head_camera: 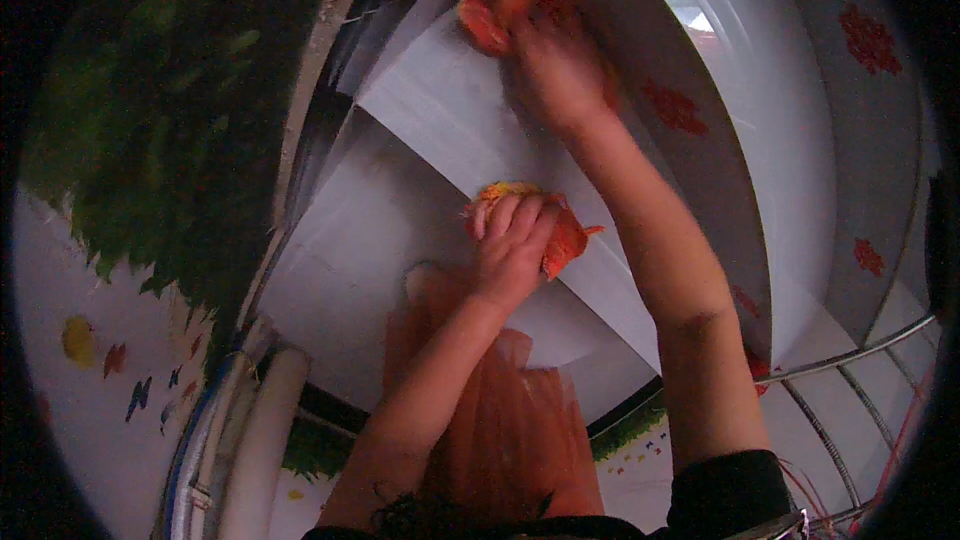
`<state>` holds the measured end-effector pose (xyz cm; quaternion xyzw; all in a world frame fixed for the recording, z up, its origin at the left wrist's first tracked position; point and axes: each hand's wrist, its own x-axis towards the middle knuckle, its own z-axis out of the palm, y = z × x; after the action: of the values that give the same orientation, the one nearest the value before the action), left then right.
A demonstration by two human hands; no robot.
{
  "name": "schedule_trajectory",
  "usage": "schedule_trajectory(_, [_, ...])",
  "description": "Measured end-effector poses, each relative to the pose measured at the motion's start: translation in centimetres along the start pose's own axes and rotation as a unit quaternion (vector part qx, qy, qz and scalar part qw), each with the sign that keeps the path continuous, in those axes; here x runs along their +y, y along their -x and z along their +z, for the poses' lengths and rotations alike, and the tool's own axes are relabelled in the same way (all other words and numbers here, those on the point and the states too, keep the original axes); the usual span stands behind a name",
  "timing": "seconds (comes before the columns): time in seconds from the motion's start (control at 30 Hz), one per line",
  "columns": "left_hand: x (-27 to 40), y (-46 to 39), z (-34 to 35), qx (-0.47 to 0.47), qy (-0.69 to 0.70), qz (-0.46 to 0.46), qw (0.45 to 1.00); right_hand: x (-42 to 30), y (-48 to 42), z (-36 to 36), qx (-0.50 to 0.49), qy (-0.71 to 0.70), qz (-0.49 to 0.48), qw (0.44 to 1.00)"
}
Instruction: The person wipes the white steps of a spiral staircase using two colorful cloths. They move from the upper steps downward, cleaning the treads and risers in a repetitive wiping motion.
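My left hand [510, 240] has its fingers curled over a crumpled red-orange cloth [566, 244] with a yellow part along its far side. This cloth rests at the diagonal edge of a smooth white-grey surface [337, 240]. Farther away, my right hand [555, 67] is blurred and pressed to a second red-orange cloth [487, 22], also with some yellow. The second cloth lies on the far white section [442, 82], beside a dark curved panel with red flower-like marks [675, 105]. Below my hands hangs reddish-brown fabric [495, 405], probably my clothing.
On the left, a narrow beige edge [307, 90] borders a wall painted with green leaves [150, 90]. A pale pipe [262, 427] stands at lower left. A metal railing [847, 364] runs at lower right, beyond a glossy curved white panel [795, 165].
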<state>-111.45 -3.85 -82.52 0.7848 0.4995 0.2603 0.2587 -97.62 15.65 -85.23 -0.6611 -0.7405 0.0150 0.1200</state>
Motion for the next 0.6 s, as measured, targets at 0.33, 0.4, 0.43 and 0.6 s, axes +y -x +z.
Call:
schedule_trajectory(0.33, [-2.0, 2.5, 3.0, -0.092, 0.048, -0.097, 0.990, -12.6, 3.6, -1.4, -0.118, -0.074, -0.054, 0.989])
schedule_trajectory(0.4, [-1.4, 0.3, 1.0, -0.192, 0.060, -0.078, 0.976, -16.9, 6.4, -1.8, -0.237, -0.175, -0.180, 0.939])
schedule_trajectory(0.43, [-0.7, -0.5, 0.9, -0.128, 0.029, -0.020, 0.991, -17.4, 8.0, -1.4, -0.300, -0.234, -0.249, 0.890])
schedule_trajectory(0.6, [0.5, -0.4, 1.8, -0.066, -0.109, -0.296, 0.947, -16.3, 12.8, -8.1, -0.076, -0.304, -0.133, 0.940])
